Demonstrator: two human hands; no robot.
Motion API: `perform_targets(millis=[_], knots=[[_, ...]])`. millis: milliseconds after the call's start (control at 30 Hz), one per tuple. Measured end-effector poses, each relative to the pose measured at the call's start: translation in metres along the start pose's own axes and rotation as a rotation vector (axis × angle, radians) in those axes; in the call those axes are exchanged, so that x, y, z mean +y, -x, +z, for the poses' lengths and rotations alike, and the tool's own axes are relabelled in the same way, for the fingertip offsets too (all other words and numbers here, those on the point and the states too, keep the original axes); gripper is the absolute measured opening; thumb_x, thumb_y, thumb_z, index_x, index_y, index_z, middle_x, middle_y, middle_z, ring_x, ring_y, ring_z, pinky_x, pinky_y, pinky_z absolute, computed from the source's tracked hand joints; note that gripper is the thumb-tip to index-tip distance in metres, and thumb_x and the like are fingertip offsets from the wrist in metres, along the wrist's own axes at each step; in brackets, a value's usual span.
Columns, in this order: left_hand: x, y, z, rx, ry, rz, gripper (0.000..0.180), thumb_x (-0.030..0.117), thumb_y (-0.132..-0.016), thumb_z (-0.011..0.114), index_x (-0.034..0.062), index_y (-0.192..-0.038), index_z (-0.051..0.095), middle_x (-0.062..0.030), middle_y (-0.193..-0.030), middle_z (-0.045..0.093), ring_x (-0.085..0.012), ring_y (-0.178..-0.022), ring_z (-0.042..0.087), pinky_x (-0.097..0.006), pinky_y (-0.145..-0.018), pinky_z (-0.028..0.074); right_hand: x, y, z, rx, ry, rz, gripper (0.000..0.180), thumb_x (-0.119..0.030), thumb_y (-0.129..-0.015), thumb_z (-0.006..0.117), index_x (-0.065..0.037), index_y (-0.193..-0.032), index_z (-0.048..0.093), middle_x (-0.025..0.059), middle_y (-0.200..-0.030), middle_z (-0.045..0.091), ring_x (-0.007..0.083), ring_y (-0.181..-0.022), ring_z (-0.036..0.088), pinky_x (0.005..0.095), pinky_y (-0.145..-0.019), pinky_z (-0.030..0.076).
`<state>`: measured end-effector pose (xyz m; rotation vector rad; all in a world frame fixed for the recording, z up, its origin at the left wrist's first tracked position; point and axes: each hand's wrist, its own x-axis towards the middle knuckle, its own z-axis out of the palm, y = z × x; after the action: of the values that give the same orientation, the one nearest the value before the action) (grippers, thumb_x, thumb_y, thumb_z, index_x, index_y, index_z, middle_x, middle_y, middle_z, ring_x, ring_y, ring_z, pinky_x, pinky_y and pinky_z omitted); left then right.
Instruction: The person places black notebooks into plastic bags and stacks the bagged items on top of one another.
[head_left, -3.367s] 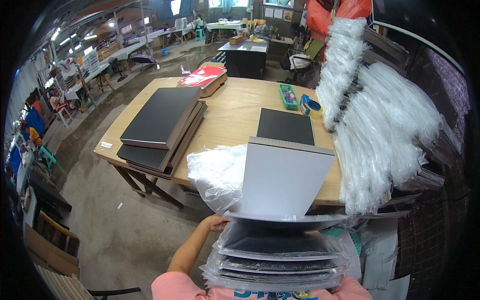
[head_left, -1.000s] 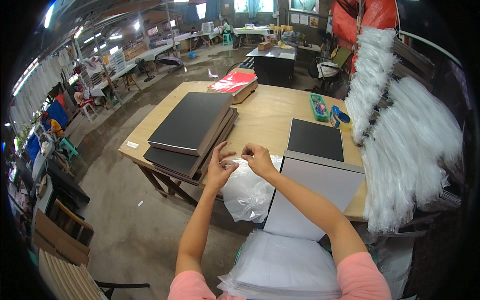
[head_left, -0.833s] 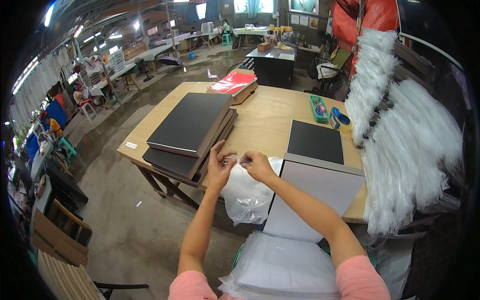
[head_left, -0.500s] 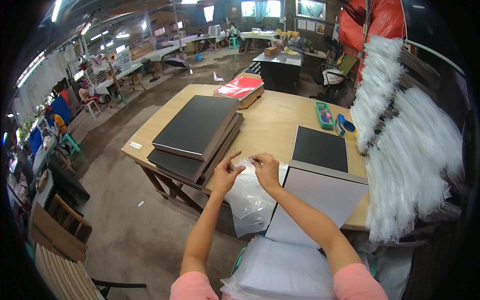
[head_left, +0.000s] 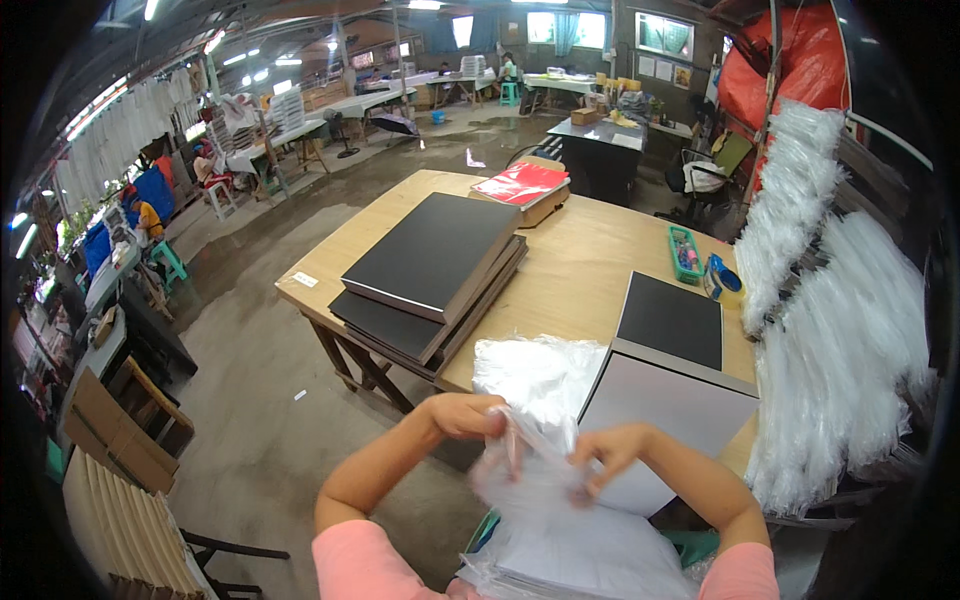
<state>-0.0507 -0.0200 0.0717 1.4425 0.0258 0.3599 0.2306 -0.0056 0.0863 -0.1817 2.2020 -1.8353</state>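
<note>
— Where is the clear plastic bag (head_left: 535, 470) right now?

— Off the wooden table (head_left: 580, 290), held in the air just short of its near edge and above the stack of bagged sheets (head_left: 580, 550) at the person's lap. The left hand (head_left: 468, 416) pinches the film near its top with fingers pressed together; the right hand (head_left: 605, 458) nips the opposite side the same way.

— What could go wrong?

— I'd judge the film could tear or stretch if the two pinches pull apart too sharply, since it looks thin and crumpled. It could also slip from one hand and drop to the concrete floor (head_left: 260, 430), which looks dusty. The grey board (head_left: 670, 430) leaning at the near right corner of the tabletop stands just beside the right hand, so an elbow swing might knock it over.

— And compared with half a second ago?

— Both hands have come back toward the body and lower; earlier they worked the bag up at the table's near edge. The pile of loose bags (head_left: 535, 375) remains on that edge, and the black boards (head_left: 430, 270) on the left side have not moved
</note>
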Motion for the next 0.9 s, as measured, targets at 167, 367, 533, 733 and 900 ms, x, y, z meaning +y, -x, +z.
perform_targets(millis=[167, 367, 533, 733, 900], knots=[[-0.003, 0.001, 0.06, 0.471, -0.073, 0.148, 0.064, 0.052, -0.09, 0.049, 0.0002, -0.126, 0.046, -0.0123, -0.108, 0.061, -0.0254, -0.101, 0.056, -0.039, -0.089, 0.044, -0.033, 0.046, 0.041, 0.278, -0.34, -0.726, 0.014, -0.01, -0.084, 0.063, 0.002, -0.092, 0.066, 0.0159, -0.094, 0.066, 0.0216, -0.087, 0.062, 0.0342, -0.076, 0.05], [-0.01, -0.069, 0.068, -0.233, 0.434, 0.458, 0.041, 0.031, -0.088, 0.063, -0.002, -0.112, 0.057, -0.0132, -0.106, 0.061, -0.0229, -0.099, 0.057, -0.039, -0.088, 0.044, 0.033, 0.113, 0.101, 0.289, -0.455, -0.317, 0.016, -0.014, -0.079, 0.067, 0.002, -0.084, 0.065, 0.0163, -0.088, 0.065, 0.0236, -0.079, 0.06, 0.037, -0.07, 0.048], [-0.029, -0.081, 0.064, -0.288, -0.26, -0.162, 0.044, 0.04, -0.087, 0.064, 0.0011, -0.108, 0.059, -0.0101, -0.091, 0.063, -0.0219, -0.085, 0.058, -0.042, -0.077, 0.047, -0.014, 0.126, 0.131, 0.775, -0.634, -0.642, 0.013, -0.009, -0.075, 0.065, 0.002, -0.081, 0.064, 0.0143, -0.082, 0.064, 0.0218, -0.077, 0.058, 0.0349, -0.067, 0.047], [0.004, -0.11, 0.093, -0.146, 0.886, 0.675, 0.029, 0.03, -0.085, 0.066, 0.0093, -0.105, 0.061, -0.0048, -0.084, 0.06, -0.0089, -0.076, 0.052, -0.025, -0.066, 0.043, 0.011, 0.112, 0.148, 0.748, -0.456, -0.642, 0.01, -0.004, -0.07, 0.063, 0.003, -0.077, 0.063, 0.0118, -0.074, 0.062, 0.0195, -0.074, 0.057, 0.0325, -0.063, 0.044], [-0.031, -0.081, 0.04, 0.71, -0.782, -0.146, 0.034, 0.014, -0.073, 0.072, 0.0101, -0.104, 0.06, -0.0081, -0.081, 0.056, -0.0186, -0.065, 0.055, -0.029, -0.057, 0.045, 0.018, 0.16, 0.179, 1.906, -0.295, -0.347, 0.013, 0.001, -0.067, 0.06, 0.0, -0.079, 0.063, 0.0086, -0.074, 0.059, 0.017, -0.071, 0.056, 0.0283, -0.058, 0.042]])
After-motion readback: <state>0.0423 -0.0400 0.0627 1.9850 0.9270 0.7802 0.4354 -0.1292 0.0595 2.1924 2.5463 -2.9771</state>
